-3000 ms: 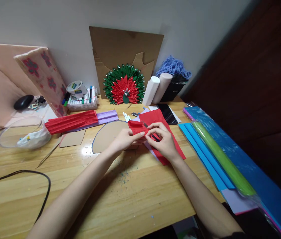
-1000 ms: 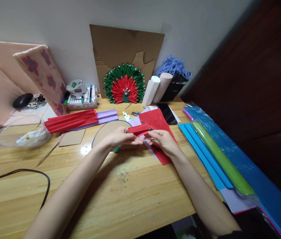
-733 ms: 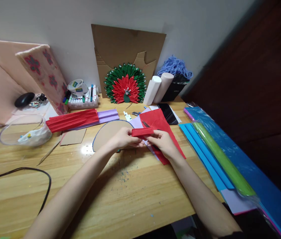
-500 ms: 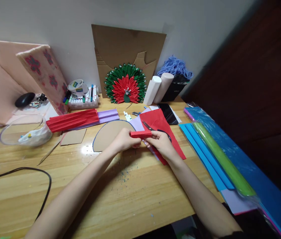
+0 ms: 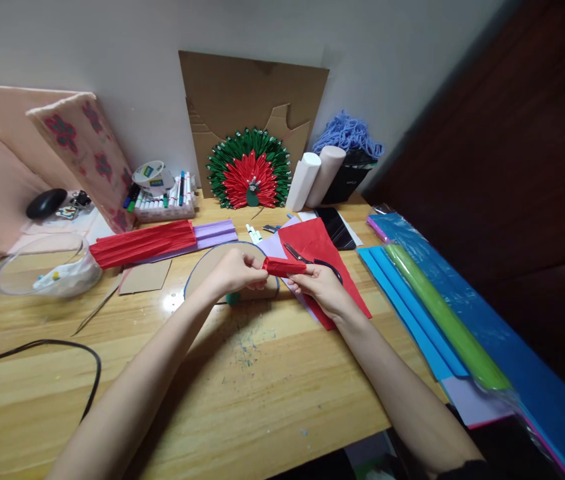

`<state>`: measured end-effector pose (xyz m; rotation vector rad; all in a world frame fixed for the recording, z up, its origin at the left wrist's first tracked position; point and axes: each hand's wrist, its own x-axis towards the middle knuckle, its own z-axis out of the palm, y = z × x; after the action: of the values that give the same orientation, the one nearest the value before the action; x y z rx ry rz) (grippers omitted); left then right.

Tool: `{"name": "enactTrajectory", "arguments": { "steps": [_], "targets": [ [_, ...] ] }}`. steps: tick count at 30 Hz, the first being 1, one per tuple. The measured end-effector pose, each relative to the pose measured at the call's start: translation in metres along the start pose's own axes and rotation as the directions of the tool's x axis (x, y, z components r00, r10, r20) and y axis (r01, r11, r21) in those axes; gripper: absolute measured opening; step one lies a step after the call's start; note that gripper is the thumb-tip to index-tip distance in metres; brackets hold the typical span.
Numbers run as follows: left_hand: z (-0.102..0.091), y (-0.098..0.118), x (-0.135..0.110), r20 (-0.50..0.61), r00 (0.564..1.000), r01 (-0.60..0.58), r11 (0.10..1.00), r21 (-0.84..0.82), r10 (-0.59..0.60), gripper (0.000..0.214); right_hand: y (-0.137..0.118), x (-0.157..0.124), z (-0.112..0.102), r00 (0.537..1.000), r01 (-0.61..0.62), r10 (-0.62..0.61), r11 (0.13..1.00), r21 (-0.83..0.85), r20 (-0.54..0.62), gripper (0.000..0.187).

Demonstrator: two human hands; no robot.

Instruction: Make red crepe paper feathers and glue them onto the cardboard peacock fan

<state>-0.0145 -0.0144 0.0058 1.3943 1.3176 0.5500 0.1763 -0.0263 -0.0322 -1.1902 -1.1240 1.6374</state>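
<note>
A narrow folded piece of red crepe paper (image 5: 285, 267) is held level above the table between my two hands. My left hand (image 5: 240, 272) pinches its left end, with the fingers curled in. At the other end, my right hand (image 5: 320, 283) grips the paper between thumb and fingers. Scissors (image 5: 296, 253) with dark handles lie on a flat red sheet (image 5: 347, 287), just behind my right hand and partly covered by it. Beneath my left hand are a cardboard piece (image 5: 202, 272) with a blue curved edge and a small round green thing (image 5: 233, 298).
Pleated red paper (image 5: 142, 243) lies over purple paper (image 5: 215, 231) at left, near a clear bowl (image 5: 70, 280). A red and green peacock craft (image 5: 250, 170) leans against cardboard (image 5: 252, 87) at the back. Rolled blue and green sheets (image 5: 447, 313) line the right side.
My left hand has shifted slightly left, and the red strip has turned so its pleated side shows. The small green thing now shows below my left hand. The camera view moved a little.
</note>
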Motion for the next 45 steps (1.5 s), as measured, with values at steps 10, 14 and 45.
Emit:
{"name": "enactTrajectory", "arguments": {
  "steps": [10, 14, 45],
  "targets": [
    [-0.020, 0.002, -0.003, -0.157, 0.985, -0.061, 0.995, 0.075, 0.072, 0.006, -0.005, 0.004, -0.011, 0.989, -0.059, 0.065, 0.997, 0.054, -0.132, 0.019],
    [-0.011, 0.012, -0.012, -0.116, 0.895, -0.386, 0.879, 0.280, 0.430, 0.017, -0.004, 0.006, -0.014, 0.991, -0.111, 0.118, 0.987, 0.118, -0.056, 0.017],
    [0.007, 0.005, -0.008, 0.146, 0.972, -0.180, 0.983, -0.027, 0.182, 0.040, -0.012, -0.017, -0.001, 0.670, 0.614, -0.726, 0.427, -0.664, 0.152, 0.016]
  ]
}}
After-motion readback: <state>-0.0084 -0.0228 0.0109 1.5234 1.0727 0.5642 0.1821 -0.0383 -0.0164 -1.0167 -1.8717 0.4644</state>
